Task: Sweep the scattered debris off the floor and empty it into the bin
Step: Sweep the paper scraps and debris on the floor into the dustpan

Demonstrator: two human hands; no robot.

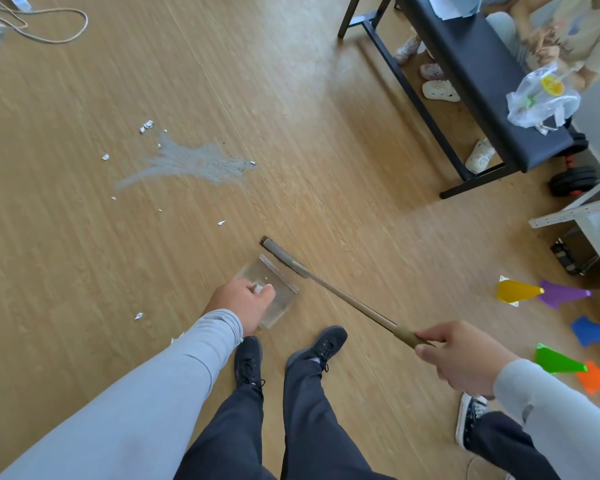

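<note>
— Debris: grey powdery smear fanned across the wooden floor, up and left of the feet, with small white scraps scattered at its upper edge and further bits strewn lower down, one lying just left of the sleeve.

— And the tools?

— Clear dustpan down on the floor, just ahead of the black shoes. Left hand curled over its near edge, gripping it; a white scrap visible inside, by the fingers. Broom with head resting on the floor, touching the pan's far right edge, well apart from the grey smear. Long handle slanting back and to the right.

— Right hand?

— Right hand clenched round the handle's thicker end, thumb on top.

— Further out?

— Dark bench at upper right, crumpled plastic bag on top, pale slippers underneath. Black dumbbell beside its leg. Coloured flat cones strewn along the right edge: yellow, purple, blue, green, orange. Looped cable at top left. Another person's patterned shoe at lower right. No bin to be seen.
</note>
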